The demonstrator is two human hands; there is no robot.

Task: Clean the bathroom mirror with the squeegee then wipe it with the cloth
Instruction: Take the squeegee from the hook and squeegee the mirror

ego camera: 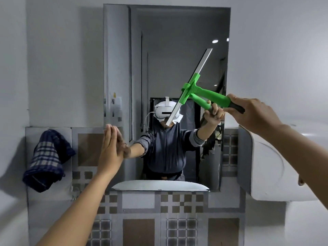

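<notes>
The tall rectangular mirror [177, 50] hangs on the wall straight ahead and shows my reflection. My right hand [252, 112] is shut on the black-and-green handle of the green squeegee [209, 96]. Its long metal blade lies slanted against the glass, from the upper right down to the middle. My left hand [111, 151] is flat and open, fingers together, pressed on the mirror's lower left edge. A dark blue checked cloth [47, 160] hangs on the wall left of the mirror, apart from both hands.
A white water-heater-like box [266, 167] juts from the wall at the right, just under my right forearm. Patterned grey and brown tiles [159, 219] cover the wall below the mirror. A white basin rim shows only as a reflection at the mirror's bottom.
</notes>
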